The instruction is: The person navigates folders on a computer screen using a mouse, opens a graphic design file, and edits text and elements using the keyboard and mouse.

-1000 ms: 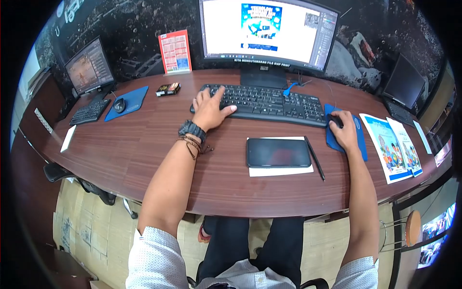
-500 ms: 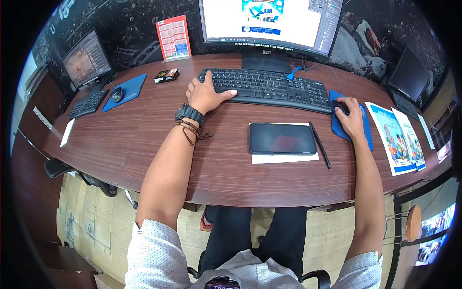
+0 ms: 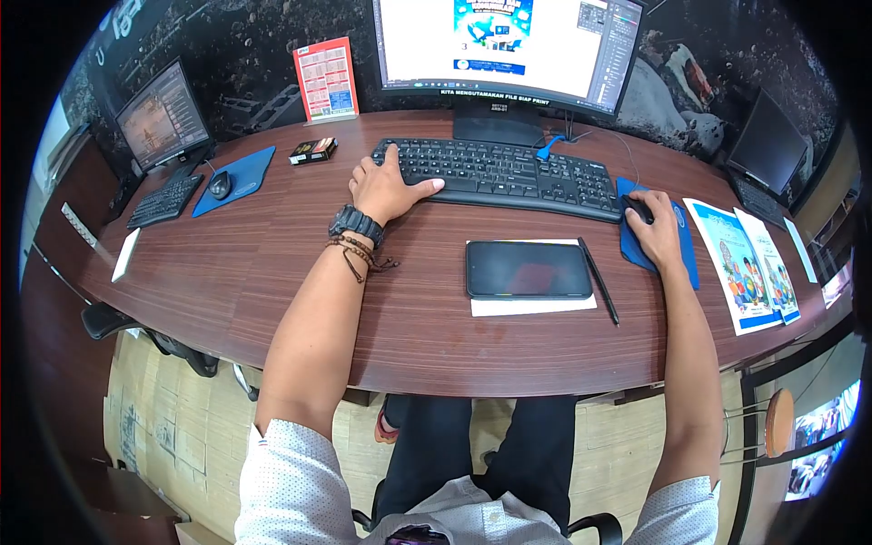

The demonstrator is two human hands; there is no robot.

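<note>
My left hand (image 3: pixel 385 189) rests at the left end of the black keyboard (image 3: pixel 495 173). Its fingers are spread, the thumb lying along the front edge and a finger reaching the upper left keys. Over on the right, my right hand (image 3: pixel 658 232) is curled around a black computer mouse (image 3: pixel 639 210) on a blue mouse pad (image 3: pixel 683 252). Between my forearms lies a dark-screened smartphone (image 3: pixel 529 270) on white paper (image 3: pixel 536 307), with a black pen (image 3: pixel 599 282) slanting beside it. The monitor (image 3: pixel 509 45) behind the keyboard displays a blue poster design.
Printed sheets (image 3: pixel 740 272) lie right of the mouse pad. A small black box (image 3: pixel 312 151) and a red calendar (image 3: pixel 325 80) stand at the back left. A second mouse (image 3: pixel 220 182) and a smaller keyboard (image 3: pixel 165 201) sit far left. A blue plug (image 3: pixel 549 148) touches the main keyboard.
The poster on the monitor shows differently, its content shifted and larger-looking. My view has tilted slightly, so the desk sits lower in the picture. Both hands keep their places.
</note>
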